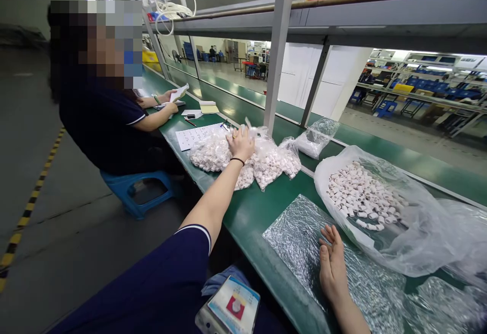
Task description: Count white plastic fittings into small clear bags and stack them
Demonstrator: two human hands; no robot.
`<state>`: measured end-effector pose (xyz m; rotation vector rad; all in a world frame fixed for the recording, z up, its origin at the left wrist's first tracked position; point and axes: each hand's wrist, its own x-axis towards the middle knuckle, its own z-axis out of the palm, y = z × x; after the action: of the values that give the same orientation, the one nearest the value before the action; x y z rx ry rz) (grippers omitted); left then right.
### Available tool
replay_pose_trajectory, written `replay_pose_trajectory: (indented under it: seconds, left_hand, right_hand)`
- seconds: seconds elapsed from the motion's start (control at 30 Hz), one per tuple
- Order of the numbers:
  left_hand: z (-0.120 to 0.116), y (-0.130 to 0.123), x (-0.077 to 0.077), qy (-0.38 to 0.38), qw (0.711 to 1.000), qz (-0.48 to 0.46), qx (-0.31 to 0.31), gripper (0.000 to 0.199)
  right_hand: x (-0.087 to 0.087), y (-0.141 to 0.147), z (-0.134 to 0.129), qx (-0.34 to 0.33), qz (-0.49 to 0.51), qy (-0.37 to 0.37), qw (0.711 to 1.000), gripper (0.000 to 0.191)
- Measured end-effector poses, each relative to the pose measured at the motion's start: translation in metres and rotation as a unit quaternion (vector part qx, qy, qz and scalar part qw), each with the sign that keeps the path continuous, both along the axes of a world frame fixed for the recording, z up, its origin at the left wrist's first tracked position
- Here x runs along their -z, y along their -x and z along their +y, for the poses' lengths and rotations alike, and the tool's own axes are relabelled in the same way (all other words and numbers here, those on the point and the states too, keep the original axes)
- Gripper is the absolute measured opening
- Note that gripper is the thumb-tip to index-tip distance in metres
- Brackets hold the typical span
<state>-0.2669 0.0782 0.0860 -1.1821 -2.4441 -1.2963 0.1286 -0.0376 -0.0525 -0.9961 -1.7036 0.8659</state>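
Observation:
My left hand (241, 144) is stretched far forward, its fingers spread over clear plastic bags filled with small white ring-shaped parts. One such bag (209, 152) lies to its left and another bag (268, 164) to its right, touching each other. My right hand (334, 268) is open and holds nothing, thumb up and fingers slightly bent, over a flat clear plastic bag (294, 232). Beyond it a large open plastic bag (323, 176) spreads out with loose white parts (361, 192) in it.
A co-worker (110, 115) sits at the left on a blue stool (140, 187), holding papers (178, 93). A printed sheet (194, 136) lies by the filled bags. A metal post (279, 49) rises behind them. Crumpled plastic (445, 303) lies at the right of the green bench (247, 212).

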Motion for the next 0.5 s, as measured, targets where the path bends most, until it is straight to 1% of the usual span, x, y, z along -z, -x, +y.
replay_pose_trajectory:
  seconds: [0.1,0.2,0.33,0.5]
  left_hand:
    - [0.010,0.010,0.016,0.089,0.996,0.030,0.001,0.050]
    - [0.015,0.014,0.025,0.134,0.989,0.060,-0.007,0.053]
    - [0.018,0.016,0.028,0.166,0.983,0.079,-0.020,0.058]
    - [0.022,0.020,0.029,0.192,0.978,0.078,-0.031,0.065]
  right_hand:
    - [0.000,0.000,0.001,-0.005,-0.001,0.009,1.000,0.062]
    - [0.002,0.000,0.002,-0.008,-0.003,0.010,1.000,0.061]
    - [0.004,0.000,0.003,-0.011,-0.008,0.005,1.000,0.060]
    - [0.008,-0.002,0.003,-0.021,-0.011,0.013,1.000,0.060]
